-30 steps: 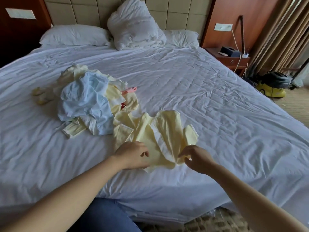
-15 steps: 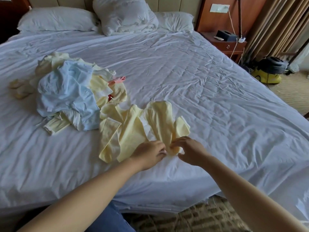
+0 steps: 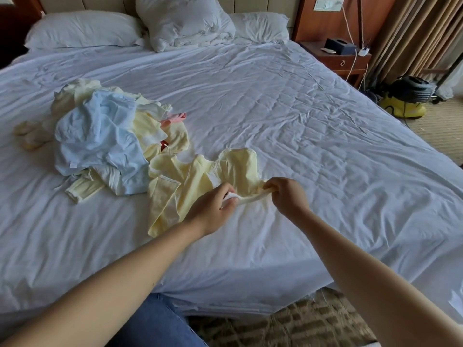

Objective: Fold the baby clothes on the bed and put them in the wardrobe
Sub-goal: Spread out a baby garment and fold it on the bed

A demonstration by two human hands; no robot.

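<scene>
A pale yellow baby garment lies crumpled on the white bed sheet, near the front edge. My left hand pinches its lower hem, where a white lining shows. My right hand grips the same hem a little to the right, and the edge is stretched between both hands. To the left sits a heap of baby clothes, with a light blue piece on top and yellow, white and pink pieces under it.
Two pillows and a bunched duvet lie at the headboard. A wooden nightstand with a tissue box stands at the right. A yellow vacuum cleaner sits on the carpet by the curtains.
Both hands met at the garment's lower edge, then drew apart while holding it, pulling the hem taut. The garment's right part has shifted toward me. The camera view has dipped slightly.
</scene>
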